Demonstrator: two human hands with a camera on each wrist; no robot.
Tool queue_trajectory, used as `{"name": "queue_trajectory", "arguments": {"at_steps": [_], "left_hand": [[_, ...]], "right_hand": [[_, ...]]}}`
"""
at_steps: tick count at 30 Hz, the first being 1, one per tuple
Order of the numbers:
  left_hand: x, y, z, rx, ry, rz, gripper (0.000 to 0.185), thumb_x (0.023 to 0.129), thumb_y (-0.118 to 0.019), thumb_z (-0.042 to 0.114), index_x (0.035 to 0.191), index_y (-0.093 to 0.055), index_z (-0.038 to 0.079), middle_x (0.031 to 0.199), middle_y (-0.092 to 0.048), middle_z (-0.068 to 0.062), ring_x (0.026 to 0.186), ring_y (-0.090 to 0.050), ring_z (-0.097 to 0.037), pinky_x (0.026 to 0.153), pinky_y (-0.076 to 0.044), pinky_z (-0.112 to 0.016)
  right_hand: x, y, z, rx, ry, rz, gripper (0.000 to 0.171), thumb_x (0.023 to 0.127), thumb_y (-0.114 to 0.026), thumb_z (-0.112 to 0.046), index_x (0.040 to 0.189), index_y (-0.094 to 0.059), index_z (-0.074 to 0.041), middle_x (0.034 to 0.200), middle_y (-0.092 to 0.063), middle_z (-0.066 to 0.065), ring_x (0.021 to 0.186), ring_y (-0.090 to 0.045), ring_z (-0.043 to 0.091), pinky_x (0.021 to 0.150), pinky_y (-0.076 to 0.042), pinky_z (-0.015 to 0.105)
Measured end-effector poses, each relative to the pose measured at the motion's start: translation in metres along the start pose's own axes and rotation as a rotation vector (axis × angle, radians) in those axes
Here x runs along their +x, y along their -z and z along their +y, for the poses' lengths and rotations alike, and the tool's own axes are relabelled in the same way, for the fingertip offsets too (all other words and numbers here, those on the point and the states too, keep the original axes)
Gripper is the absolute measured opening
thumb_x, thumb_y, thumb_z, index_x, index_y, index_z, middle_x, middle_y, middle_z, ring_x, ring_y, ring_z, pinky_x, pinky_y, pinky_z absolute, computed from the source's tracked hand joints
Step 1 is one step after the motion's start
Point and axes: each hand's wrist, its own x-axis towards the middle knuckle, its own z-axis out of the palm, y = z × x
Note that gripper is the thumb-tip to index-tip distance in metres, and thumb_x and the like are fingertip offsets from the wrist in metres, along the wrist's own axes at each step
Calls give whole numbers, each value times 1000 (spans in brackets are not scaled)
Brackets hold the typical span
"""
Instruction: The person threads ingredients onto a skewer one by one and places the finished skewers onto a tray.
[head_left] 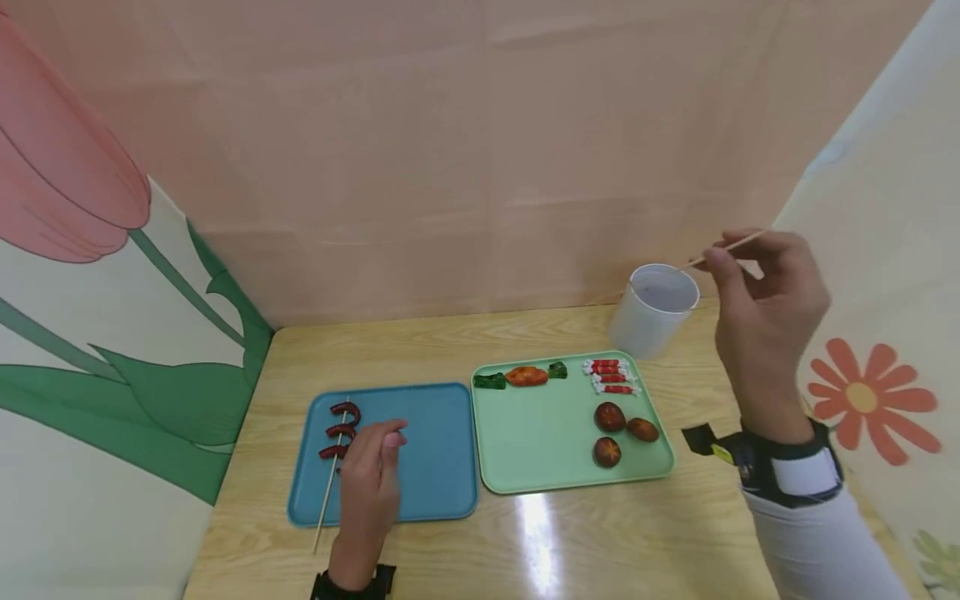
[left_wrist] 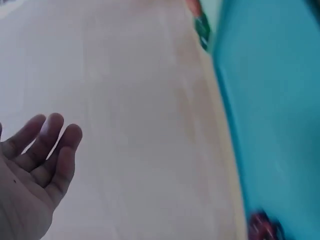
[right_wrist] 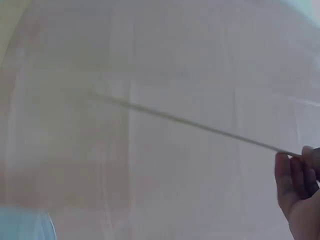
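Note:
My right hand [head_left: 772, 308] pinches a thin wooden skewer [right_wrist: 200, 126] between thumb and fingertips, above and to the right of a white cup [head_left: 641, 327]. In the head view the skewer slants down toward the cup's rim. My left hand [head_left: 370, 475] hovers over the blue tray [head_left: 438, 458], fingers loosely bent and holding nothing. Beside it, a second skewer [head_left: 327, 496] lies along the tray's left side, threaded through dark red curled pieces [head_left: 346, 410]. Its lower end sticks out past the tray's front edge. The left hand partly hides the curled pieces.
A light green tray [head_left: 532, 446] adjoins the blue one. On it are an orange carrot-like piece [head_left: 527, 377] with green ends, red-and-white sticks [head_left: 611, 377], and brown mushroom-like pieces [head_left: 609, 417]. A pink wall [head_left: 450, 167] stands behind the wooden table [head_left: 600, 542].

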Motion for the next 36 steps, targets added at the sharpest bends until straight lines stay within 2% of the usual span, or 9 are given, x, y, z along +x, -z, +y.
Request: {"name": "queue_trajectory", "arguments": {"at_steps": [5,10,18,21,23,26,29,31,36], "left_hand": [[18,-23,28,-49,-88,-128,21,101,-62,5,120,-70,0,105,-71,-11,96,-68,-24,81,-59,-36],[32,-46,55,-70,-168,-196,36,98,-68,14,131,-66,0,121,-70,-15,113,-68,-30,92,-61,-43],[25,-61,62,-41,-154,-171,20,85,-79,-1,104,-79,3,80,-73,-5,70,-69,-15,62,-59,-24],[21,-62,59,-1,-117,-162,12,84,-79,-3,95,-79,3,77,-73,-5,66,-71,-14,58,-59,-21],[19,-60,56,19,-91,-145,12,84,-78,-6,92,-78,3,77,-74,-4,68,-73,-13,58,-59,-22],[14,-55,48,48,-57,-109,18,81,-77,-12,92,-79,3,79,-75,-4,69,-75,-12,59,-61,-23],[7,-48,38,86,-16,-103,19,80,-78,-12,91,-79,4,78,-75,-4,66,-74,-10,57,-60,-23],[1,-44,32,107,11,-107,18,79,-79,-11,90,-79,4,77,-75,-4,65,-73,-10,56,-60,-24],[-11,-40,27,142,59,-134,13,77,-83,-6,86,-80,3,72,-74,-4,60,-71,-10,53,-59,-24]], "right_hand": [[-28,-5,-14,356,-280,-122,20,89,-70,13,108,-64,17,101,-71,12,85,-72,17,80,-63,23],[-64,-8,-15,397,-465,-272,19,94,-65,11,112,-61,15,96,-71,9,86,-75,17,81,-64,29],[-100,-19,-2,465,-519,-416,15,97,-60,11,110,-61,6,100,-70,7,91,-75,16,84,-64,32],[-104,-14,5,295,-529,-483,20,98,-64,4,117,-60,6,106,-71,9,96,-73,12,86,-63,27],[-105,-5,15,66,-528,-554,28,99,-67,-5,124,-60,3,111,-71,10,100,-71,12,87,-61,20],[-109,15,38,-316,-528,-714,36,100,-69,-17,130,-59,-2,121,-69,16,111,-69,24,95,-60,33],[-121,31,71,-570,-463,-871,38,96,-74,-18,128,-63,-1,123,-67,21,114,-65,39,98,-56,53],[-132,39,94,-658,-402,-937,39,92,-78,-14,125,-65,1,122,-66,23,113,-63,44,95,-54,60],[-161,49,135,-786,-261,-1005,44,83,-85,-10,122,-68,2,117,-67,22,108,-61,41,89,-55,56]]}}
